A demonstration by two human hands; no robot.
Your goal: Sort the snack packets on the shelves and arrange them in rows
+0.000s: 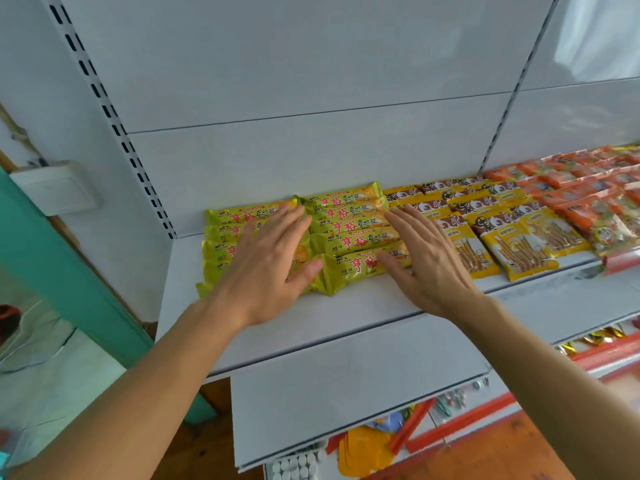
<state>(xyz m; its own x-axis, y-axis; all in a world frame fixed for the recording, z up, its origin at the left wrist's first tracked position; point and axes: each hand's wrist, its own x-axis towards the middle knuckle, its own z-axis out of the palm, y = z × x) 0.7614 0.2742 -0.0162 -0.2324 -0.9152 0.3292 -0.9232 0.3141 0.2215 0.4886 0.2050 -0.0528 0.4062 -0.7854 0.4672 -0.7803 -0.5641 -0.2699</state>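
White shelf (346, 306), glossy yellow-green packets (349, 233)

Glossy plastic-film green packets (349, 233) lie on a smooth, matt white shelf (346, 306).

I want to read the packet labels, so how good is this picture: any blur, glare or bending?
Head view: wide-angle bending curves the shelf upright; soft, even daylight, faint shadows; the green packets read sharply; the left hand is slightly motion-blurred, the right hand crisper; orange packets soften toward the edge, with a pale reflection on the back panel.
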